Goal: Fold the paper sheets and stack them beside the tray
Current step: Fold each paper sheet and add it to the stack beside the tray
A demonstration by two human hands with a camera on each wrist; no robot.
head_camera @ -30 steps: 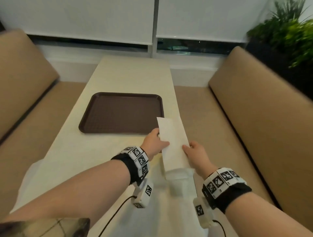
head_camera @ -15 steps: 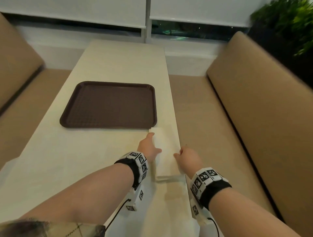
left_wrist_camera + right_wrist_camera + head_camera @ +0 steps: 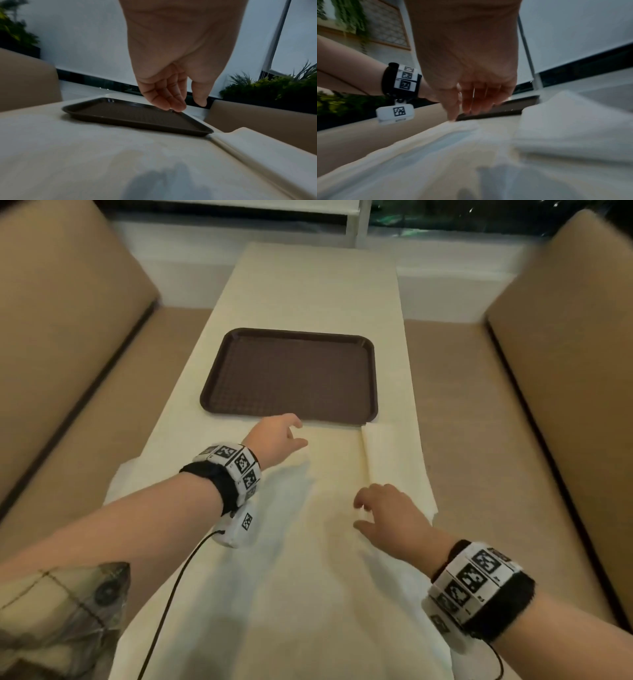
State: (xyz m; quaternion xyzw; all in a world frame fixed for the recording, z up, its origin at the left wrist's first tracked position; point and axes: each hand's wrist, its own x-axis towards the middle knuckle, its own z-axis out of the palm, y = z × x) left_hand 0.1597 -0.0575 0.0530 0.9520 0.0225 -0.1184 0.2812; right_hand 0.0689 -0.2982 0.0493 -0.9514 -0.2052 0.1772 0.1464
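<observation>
**On table: both hands free, folded sheet beside tray**

On the table (image 3: 308, 285), left hand (image 3: 274, 440) hovers slack-fingered near the tray (image 3: 291, 371). Right hand (image 3: 387, 515) hangs relaxed, empty. Folded paper sheet (image 3: 390, 460) lies just beside the tray's near-right corner.

The brown tray (image 3: 289, 374) occupies the middle of the surface (image 3: 318, 285), leaving narrow bare strips along its left and right rims and open room beyond its far rim. A folded paper stack (image 3: 394, 460) lies at the tray's near right corner, along the right edge. Unfolded paper sheets (image 3: 301, 577) cover the near surface. Both hands, left (image 3: 274, 440) and right (image 3: 387, 515), hang above the sheets, holding nothing. Padded benches (image 3: 565, 371) flank both long sides.
</observation>
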